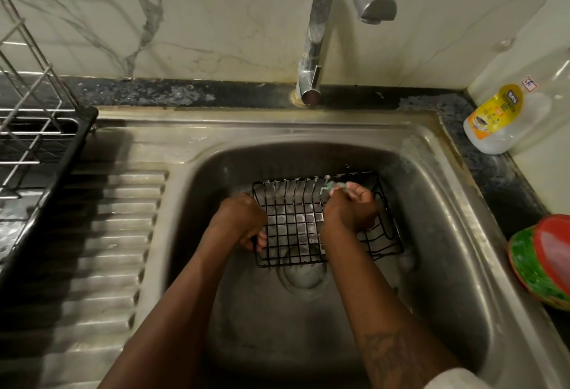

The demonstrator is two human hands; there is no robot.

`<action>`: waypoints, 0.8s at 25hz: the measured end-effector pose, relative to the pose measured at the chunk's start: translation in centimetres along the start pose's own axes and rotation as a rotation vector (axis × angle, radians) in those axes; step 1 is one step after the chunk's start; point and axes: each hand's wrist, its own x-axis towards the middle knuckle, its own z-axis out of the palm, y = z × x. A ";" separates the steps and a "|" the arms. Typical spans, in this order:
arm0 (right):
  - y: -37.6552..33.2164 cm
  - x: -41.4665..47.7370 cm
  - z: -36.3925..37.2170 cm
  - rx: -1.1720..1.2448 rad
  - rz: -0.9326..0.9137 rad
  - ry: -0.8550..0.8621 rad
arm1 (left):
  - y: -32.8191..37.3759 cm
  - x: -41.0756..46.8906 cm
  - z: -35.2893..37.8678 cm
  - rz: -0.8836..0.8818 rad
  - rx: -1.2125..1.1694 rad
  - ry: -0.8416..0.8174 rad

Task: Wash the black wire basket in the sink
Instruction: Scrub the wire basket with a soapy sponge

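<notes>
Our black wire basket (296,228) sits low in the steel sink (431,203), just over the drain (303,274). Our left hand (240,219) curls tight round its left edge. Our right hand (348,212) pinches a small green scrubber (334,186) against the far wires. White suds cling to the thin, square-grid wires, so we think the scrubbing is about half done. The rinse is not yet done, and no water runs from the shiny curved tap (317,33). A soap bottle (493,120) stands far right, and a metal dish rack (37,141) is on the left.
</notes>
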 end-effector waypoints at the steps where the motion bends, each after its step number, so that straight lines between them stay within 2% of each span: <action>1: -0.3 0.2 -0.1 0.010 -0.086 0.003 | 0.0 0.0 -0.1 0.000 0.000 0.000; 3: -0.4 0.8 -0.2 -0.006 -0.180 0.005 | -0.1 0.1 -0.1 0.004 0.007 0.000; 7: 1.1 1.9 -0.4 -0.179 -0.059 0.016 | -0.2 0.2 0.0 0.018 0.018 0.011; 10: 1.5 2.0 0.0 -0.207 -0.063 0.039 | -0.1 0.1 0.0 0.011 0.015 0.021; 14: -0.5 0.6 -0.6 -0.109 -0.334 0.080 | 0.0 -0.3 -0.2 0.013 0.031 0.016; 16: -0.6 0.7 -1.2 -0.127 -0.395 0.111 | 0.1 -0.5 -0.2 0.008 0.033 0.006; 20: 0.5 2.6 -1.4 -0.334 -0.275 0.017 | 0.2 -0.6 -0.2 0.006 0.064 0.000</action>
